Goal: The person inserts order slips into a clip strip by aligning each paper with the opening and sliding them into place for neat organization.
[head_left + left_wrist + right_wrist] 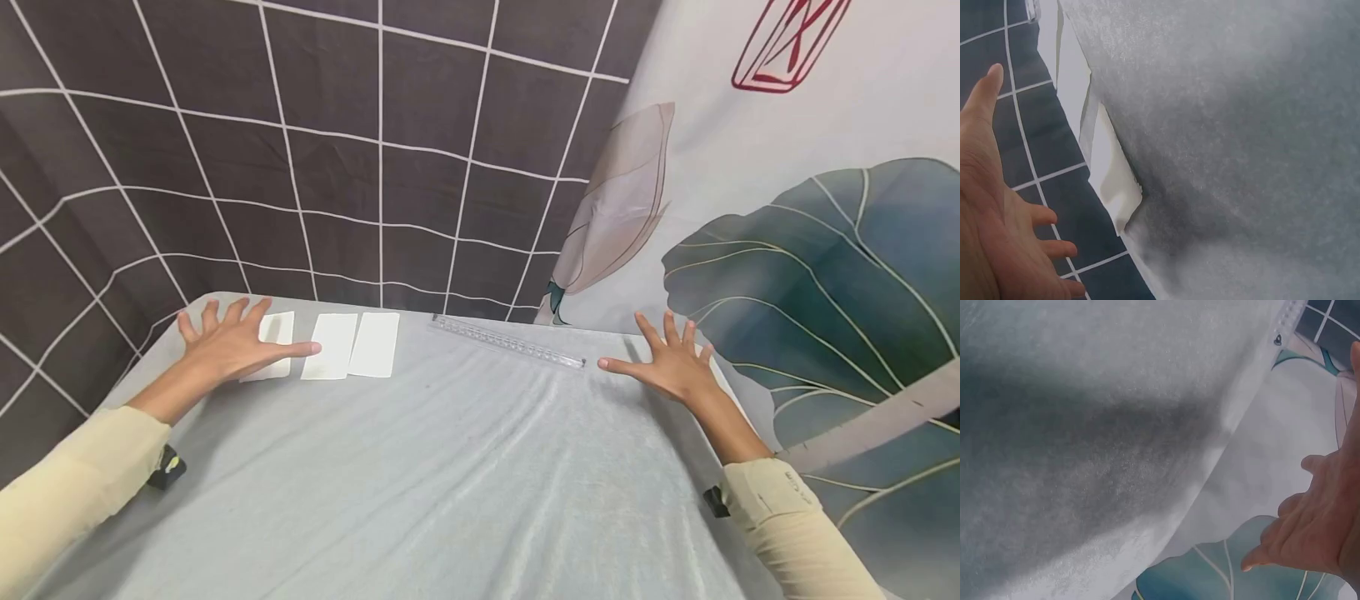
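Note:
My left hand [228, 343] is spread wide above the far left of the table, fingers straight, holding nothing. Beneath and beside it lie white sheets that look like paper: a left one [279, 331] partly hidden by the hand, a middle one [327, 360] under the thumb tip, and a right one [374, 345]. In the left wrist view, the nearest sheet [1113, 181] has a slightly raised, curled edge. A clear ridged plastic strip or tube [510, 340] lies slantwise near the back edge. To its right my right hand [675, 364] is spread with nothing in it, its thumb pointing toward the strip's end.
A light grey cloth [420, 467] with soft creases covers the table. Behind it hangs a dark curtain [427, 192] with a white grid. A white cloth with a large leaf print [817, 275] hangs along the right side. Small dark devices are strapped under both wrists.

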A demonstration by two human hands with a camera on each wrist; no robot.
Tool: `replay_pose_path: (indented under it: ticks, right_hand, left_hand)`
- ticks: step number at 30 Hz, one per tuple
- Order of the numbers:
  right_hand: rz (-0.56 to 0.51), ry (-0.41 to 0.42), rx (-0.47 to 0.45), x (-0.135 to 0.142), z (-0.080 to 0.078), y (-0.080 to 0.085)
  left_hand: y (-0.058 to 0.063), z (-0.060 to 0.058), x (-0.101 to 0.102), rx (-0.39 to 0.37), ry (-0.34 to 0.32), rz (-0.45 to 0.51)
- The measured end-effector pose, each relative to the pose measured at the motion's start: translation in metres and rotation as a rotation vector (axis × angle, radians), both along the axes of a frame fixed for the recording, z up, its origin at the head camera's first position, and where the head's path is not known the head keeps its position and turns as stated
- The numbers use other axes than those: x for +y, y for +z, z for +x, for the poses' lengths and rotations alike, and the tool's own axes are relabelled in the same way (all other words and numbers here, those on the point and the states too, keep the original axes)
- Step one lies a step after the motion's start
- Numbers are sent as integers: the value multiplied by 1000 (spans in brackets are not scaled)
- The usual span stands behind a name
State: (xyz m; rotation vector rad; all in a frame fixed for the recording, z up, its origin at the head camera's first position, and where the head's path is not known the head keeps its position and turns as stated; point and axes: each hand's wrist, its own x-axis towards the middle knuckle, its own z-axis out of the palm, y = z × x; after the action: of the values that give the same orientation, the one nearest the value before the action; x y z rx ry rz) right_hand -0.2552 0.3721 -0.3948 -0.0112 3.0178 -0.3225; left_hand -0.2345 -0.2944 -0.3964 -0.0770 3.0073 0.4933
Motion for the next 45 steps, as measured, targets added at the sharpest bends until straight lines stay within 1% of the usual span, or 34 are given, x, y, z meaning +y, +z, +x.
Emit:
replay_pose_path:
  ticks: [13, 21, 32, 45]
  right_hand:
    - [6, 16, -8, -3, -2, -1]
    - [12, 10, -36, -7, -4, -2]
    - [25, 28, -24, -11, -2, -1]
    - [14, 53, -26, -16, -4, -3]
  left_hand:
    - [-3, -1, 15, 21, -23, -29]
    - [-5, 1, 27, 17, -46, -22]
    - [-4, 1, 41, 38, -64, -18]
    - [-12, 2, 53, 52, -69, -14]
